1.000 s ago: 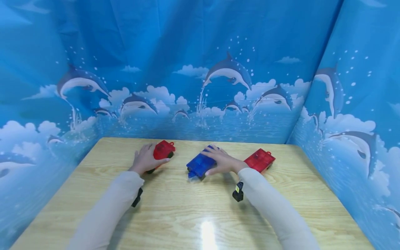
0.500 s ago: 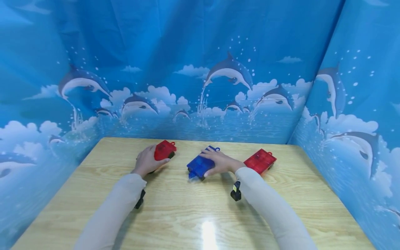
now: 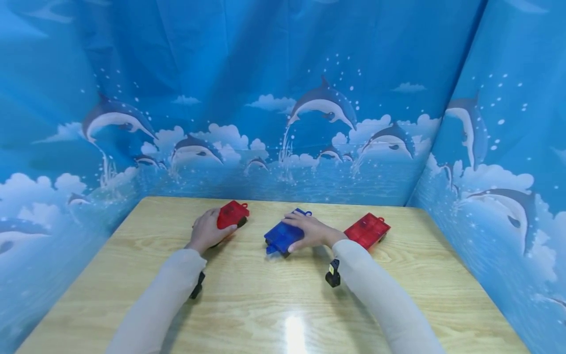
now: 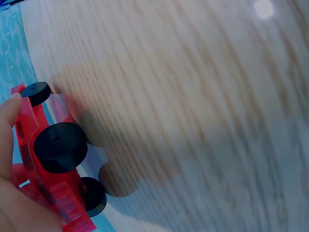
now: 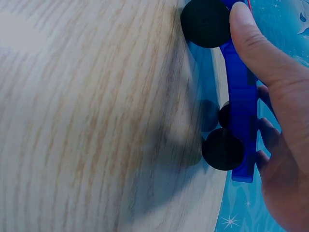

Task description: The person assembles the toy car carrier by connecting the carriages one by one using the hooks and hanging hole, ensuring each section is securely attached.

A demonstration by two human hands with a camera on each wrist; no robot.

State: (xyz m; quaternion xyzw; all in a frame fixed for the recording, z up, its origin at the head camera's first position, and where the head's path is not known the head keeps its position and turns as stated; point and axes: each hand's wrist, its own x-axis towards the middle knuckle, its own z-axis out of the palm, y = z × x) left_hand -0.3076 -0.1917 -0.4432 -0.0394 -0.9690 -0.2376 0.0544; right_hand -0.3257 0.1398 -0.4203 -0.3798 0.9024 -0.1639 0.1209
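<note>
A red toy vehicle (image 3: 232, 215) stands at the table's back left, gripped by my left hand (image 3: 207, 231) from its left side, thumb along the near side. The left wrist view shows its black wheels (image 4: 61, 147) and my left hand (image 4: 21, 208) round the red body (image 4: 30, 126). Near the middle, my right hand (image 3: 313, 232) grips a blue toy vehicle (image 3: 283, 235), fingers over its top and thumb at its near right edge. In the right wrist view, my right hand (image 5: 285, 111) holds the blue body (image 5: 243, 106) above dark wheels (image 5: 223, 149).
Another red toy vehicle (image 3: 368, 230) stands to the right, just beyond my right wrist. A wooden table (image 3: 247, 295) lies beneath everything. Blue dolphin-print curtains (image 3: 247, 64) rise along the back and both sides.
Over the last second my left hand has moved slightly right and closer round the red vehicle. The blue vehicle and my right hand have hardly moved.
</note>
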